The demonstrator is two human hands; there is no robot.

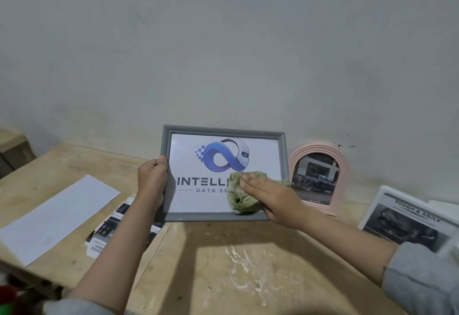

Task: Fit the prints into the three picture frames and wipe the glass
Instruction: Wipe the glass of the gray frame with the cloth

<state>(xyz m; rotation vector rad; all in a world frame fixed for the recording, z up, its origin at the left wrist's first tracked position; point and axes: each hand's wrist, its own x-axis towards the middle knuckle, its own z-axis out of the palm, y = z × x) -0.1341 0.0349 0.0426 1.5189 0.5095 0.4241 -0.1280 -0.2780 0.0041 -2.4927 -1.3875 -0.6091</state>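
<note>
Grey frame (223, 130) is standing tilted on wooden table (198, 252), logo print inside. Left hand (152, 178) is gripping its left edge; right hand (270, 196), fingers flat, is pressing one green cloth (238, 195) on the glass. Three frames total: pink arched frame (320, 148) just right, white frame (372, 210) further right. One blank sheet (57, 215) and loose prints (109, 230) are lying left.

A person's left hand (152, 178) grips the left edge of a grey picture frame (223, 130) stood on a wooden desk (211, 265), while the right hand (270, 198) presses a green cloth (239, 195) flat against its glass. A pink arched frame (320, 152) leans on the wall just beside it, and a white-framed print (407, 217) lies at right.
</note>
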